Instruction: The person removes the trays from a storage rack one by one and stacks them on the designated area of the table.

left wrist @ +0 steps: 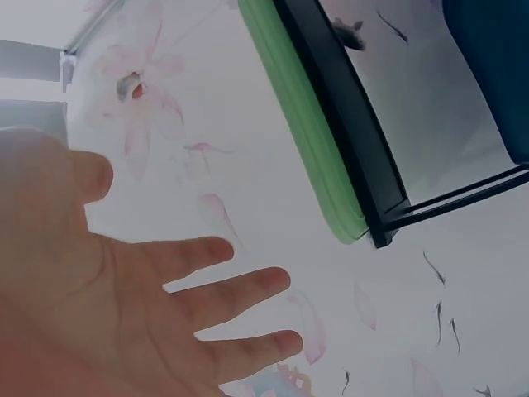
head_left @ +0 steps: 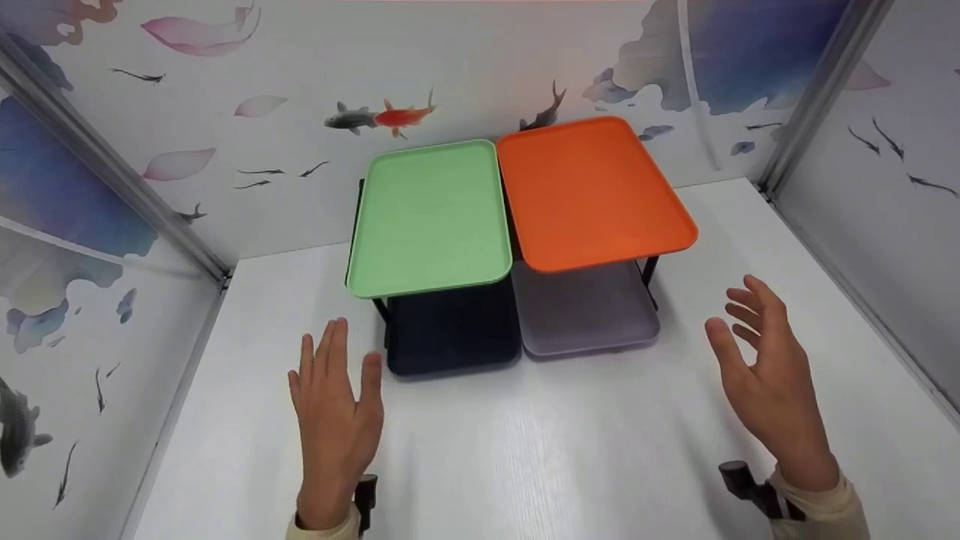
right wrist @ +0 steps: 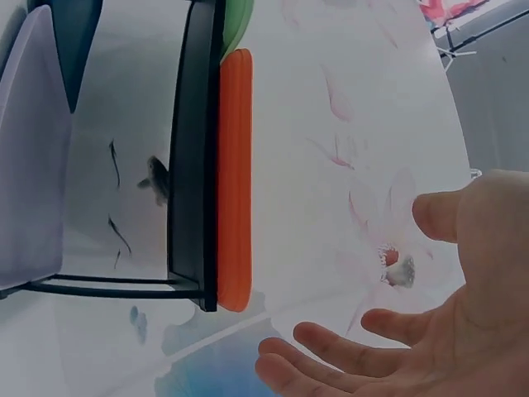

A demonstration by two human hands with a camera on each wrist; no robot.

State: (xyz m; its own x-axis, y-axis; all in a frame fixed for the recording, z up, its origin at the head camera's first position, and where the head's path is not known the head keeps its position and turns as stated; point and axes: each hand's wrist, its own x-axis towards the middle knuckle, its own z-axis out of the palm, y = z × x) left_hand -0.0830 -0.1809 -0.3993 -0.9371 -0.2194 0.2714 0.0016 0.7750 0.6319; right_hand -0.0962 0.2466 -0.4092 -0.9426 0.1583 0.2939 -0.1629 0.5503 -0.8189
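My left hand (head_left: pixel 337 420) is held above the table in front of the rack's left side, fingers straight and thumb apart, holding nothing. On the right, my right hand (head_left: pixel 772 382) hovers with fingers loosely bent and nothing in them. Between and beyond them stands a black two-level rack (left wrist: pixel 343 107). A green tray (head_left: pixel 431 217) lies on its upper left, and an orange tray (head_left: pixel 596 195) sits beside it on the upper right. Below are a dark navy tray (head_left: pixel 454 330) at left and a greyish-purple tray (head_left: pixel 589 311) at right. Neither hand touches a tray.
The white table (head_left: pixel 525 450) runs up to a back wall (head_left: pixel 300 67) printed with fish and petals. Patterned side panels in metal frames stand at left (head_left: pixel 67 300) and right (head_left: pixel 885 150). The rack stands close to the back wall.
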